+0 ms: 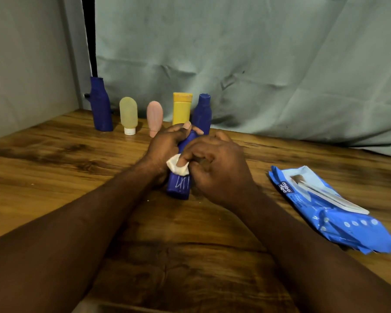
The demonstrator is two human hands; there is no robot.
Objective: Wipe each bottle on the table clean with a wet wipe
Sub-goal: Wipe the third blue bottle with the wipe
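hands are both busy mid-table. left hand (165,147) is wrapped round the upper part of the bottle (178,188), thumb over the top side, keeping it tilted with its cap end pointing at the far edge. the base looks to sit on the table (54,177), though i can't tell for sure. right hand (215,168) has its fingers curled, pinching a folded wipe (176,168) and pressing it on the bottle's middle.

so my read is we're in the actual wiping step on one bottle, not finished with it. there are white scribbles (181,182) on the lower body just below the wipe, and they look unwiped. next move probably wants the wipe dragged down over those marks toward the base. the left hand would need to hold firm and maybe roll the bottle so the hidden side gets done too.

further out, five more stand in a row along the far edge, toward the far left corner: tall blue bottle (101,107), pale tube (128,114), pink tube (154,117), yellow bottle (181,109) and second blue bottle (202,114), which is right behind the hands. can't tell from here which of those are clean. the pack (325,206) lies flat near the right edge with its flap open, well apart from the hands, so a fresh wipe is easy to get.
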